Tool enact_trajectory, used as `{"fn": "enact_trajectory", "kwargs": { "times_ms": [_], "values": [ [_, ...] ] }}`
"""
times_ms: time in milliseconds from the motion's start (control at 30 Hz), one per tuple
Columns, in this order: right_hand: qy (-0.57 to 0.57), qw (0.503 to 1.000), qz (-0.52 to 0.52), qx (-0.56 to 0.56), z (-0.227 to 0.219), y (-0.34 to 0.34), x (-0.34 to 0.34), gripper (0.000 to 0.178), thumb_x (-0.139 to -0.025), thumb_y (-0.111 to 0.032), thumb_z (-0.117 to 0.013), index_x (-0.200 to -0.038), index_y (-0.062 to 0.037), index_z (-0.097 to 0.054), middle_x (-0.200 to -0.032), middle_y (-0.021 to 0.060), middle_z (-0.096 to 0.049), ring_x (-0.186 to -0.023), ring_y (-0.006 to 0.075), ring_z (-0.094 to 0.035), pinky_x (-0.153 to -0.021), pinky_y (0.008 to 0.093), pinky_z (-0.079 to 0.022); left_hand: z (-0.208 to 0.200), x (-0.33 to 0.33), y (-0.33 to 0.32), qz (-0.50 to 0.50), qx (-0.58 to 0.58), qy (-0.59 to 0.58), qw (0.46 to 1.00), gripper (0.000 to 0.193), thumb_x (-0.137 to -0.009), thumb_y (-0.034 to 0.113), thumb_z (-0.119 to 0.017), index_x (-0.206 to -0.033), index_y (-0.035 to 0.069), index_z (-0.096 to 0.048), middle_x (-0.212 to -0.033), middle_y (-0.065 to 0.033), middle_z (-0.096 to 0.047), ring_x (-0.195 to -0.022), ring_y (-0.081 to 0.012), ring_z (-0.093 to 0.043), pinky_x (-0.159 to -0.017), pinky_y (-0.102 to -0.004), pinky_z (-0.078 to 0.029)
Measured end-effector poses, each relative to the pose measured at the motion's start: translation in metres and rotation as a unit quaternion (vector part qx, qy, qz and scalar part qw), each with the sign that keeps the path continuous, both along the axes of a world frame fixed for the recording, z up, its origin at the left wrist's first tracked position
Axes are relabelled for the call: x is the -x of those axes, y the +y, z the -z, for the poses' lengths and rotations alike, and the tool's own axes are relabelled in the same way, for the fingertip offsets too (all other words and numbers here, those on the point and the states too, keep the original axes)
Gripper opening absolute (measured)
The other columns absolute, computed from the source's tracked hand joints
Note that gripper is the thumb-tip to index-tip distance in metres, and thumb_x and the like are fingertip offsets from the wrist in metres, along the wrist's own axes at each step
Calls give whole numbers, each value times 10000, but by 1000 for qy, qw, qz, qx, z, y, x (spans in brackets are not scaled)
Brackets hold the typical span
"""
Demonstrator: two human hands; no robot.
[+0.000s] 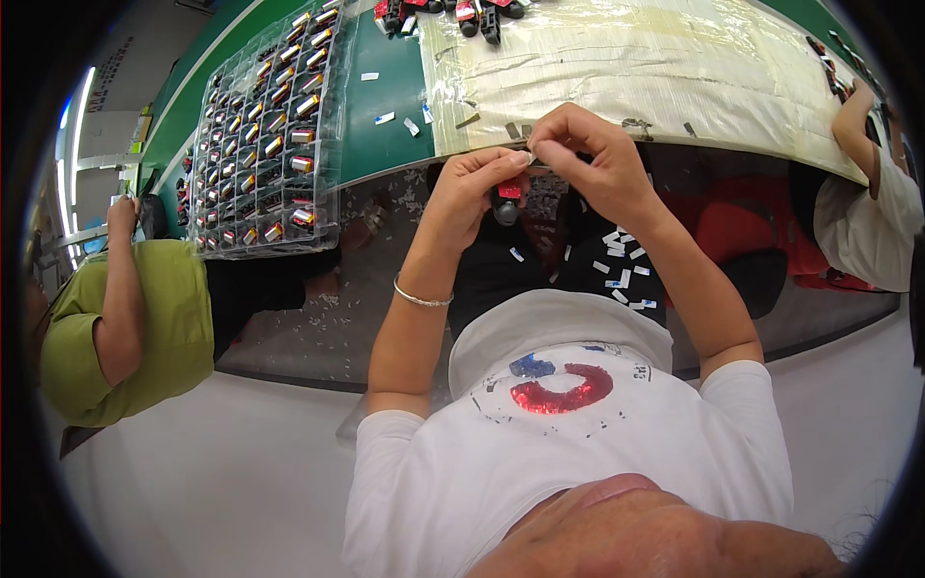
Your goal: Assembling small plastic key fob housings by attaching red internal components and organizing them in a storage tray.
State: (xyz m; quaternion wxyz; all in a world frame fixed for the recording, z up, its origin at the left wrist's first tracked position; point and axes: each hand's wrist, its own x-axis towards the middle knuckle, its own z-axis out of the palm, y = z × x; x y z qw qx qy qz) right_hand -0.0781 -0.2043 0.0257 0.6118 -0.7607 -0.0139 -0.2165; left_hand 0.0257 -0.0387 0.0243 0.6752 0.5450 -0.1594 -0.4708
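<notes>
Above my lap, close to the table edge, my left hand (479, 188) is closed around a small red and black piece (508, 196) with a rounded grey end. Its exact kind cannot be made out. My right hand (593, 159) is closed in a pinch, thumb and forefinger meeting the tip of my left thumb. A tiny pale bit shows where the fingertips meet, too small to name. Several small white paper strips (621, 265) lie scattered on my dark trousers.
A clear compartment tray (337, 159) of small red, white and yellow pieces stands at left, overhanging the table edge. More red and black pieces (469, 17) lie on the yellowish taped table covering (617, 67). People sit at left (145, 318) and right (872, 217). Paper scraps litter the floor.
</notes>
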Motion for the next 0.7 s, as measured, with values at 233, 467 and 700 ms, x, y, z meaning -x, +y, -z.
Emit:
{"fn": "enact_trajectory", "kwargs": {
  "times_ms": [233,467,700],
  "values": [
    [77,983,-19,-163,3,-24,10,154,-915,-110,-603,-982,-6,-695,-905,10,-665,-851,84,-610,-789,219,-479,-8,5,2,-52,48,52,996,227,-910,210,-620,-919,-8,-684,-741,-44,-635,-607,-98,-573,-554,-207,-450],
    [-17,998,49,-34,-1,6,12,226,-834,-95,-722,-1053,-37,-709,-1013,59,-681,-943,138,-627,-840,256,-484,-3,17,-5,-42,77,104,991,196,-925,211,-611,-983,28,-651,-785,-23,-631,-610,-84,-583,-498,-199,-441],
    [33,976,64,-207,-3,23,11,162,-897,-99,-659,-1027,-4,-650,-998,46,-686,-882,94,-628,-810,232,-502,-8,29,-10,-71,108,160,979,294,-943,227,-608,-1160,28,-592,-949,-61,-656,-757,-145,-670,-602,-227,-540]
  ]
}}
